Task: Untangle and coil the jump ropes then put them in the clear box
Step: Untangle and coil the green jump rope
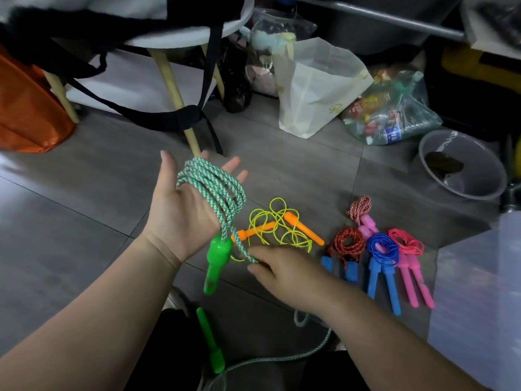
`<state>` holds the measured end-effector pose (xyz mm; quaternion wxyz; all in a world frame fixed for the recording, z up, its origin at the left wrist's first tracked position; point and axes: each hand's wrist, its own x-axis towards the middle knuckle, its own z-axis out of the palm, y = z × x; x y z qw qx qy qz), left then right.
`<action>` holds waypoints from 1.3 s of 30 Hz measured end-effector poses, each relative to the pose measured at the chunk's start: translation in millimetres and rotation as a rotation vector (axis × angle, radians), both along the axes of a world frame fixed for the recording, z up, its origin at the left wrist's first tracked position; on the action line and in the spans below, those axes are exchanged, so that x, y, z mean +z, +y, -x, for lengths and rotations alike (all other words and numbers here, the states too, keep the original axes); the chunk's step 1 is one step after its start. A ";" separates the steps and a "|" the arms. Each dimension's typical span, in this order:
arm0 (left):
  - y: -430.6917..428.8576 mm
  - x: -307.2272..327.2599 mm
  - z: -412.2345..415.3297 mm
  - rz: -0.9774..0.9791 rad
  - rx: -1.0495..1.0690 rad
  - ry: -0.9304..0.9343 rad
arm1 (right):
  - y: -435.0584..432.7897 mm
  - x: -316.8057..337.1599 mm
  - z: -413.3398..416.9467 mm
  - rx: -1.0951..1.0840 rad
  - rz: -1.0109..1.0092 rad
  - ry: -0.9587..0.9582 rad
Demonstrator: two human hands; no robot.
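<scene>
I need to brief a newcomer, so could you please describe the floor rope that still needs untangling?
On the grey tiled floor, look left of the row of coiled ropes. The yellow rope sprawls there in loose loops between two orange handles; its neighbours are all bundled.

Grey tiled floor [84,198], white wooden-legged table [180,38], dim light.

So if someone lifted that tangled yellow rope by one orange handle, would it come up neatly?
Probably not. The yellow rope is thin and lies in loose crossing loops, so it would likely dangle limp and snag on itself. The orange handles look like rigid plastic, so they should hold their shape. The whole thing seems light.
</scene>
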<state>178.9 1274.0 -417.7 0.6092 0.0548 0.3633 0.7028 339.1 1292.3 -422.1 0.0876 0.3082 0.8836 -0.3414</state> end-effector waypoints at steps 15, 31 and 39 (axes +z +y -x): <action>-15.6 -24.5 -12.7 0.120 -1.058 0.409 | 32.9 21.7 -20.7 -0.300 0.028 0.431; -9.3 -7.2 -10.1 -0.253 -0.740 -0.130 | 24.9 -19.5 -9.0 -0.462 0.369 0.415; 2.7 5.5 -3.2 0.036 -0.081 0.053 | 9.3 -10.4 -5.1 -0.173 0.141 0.141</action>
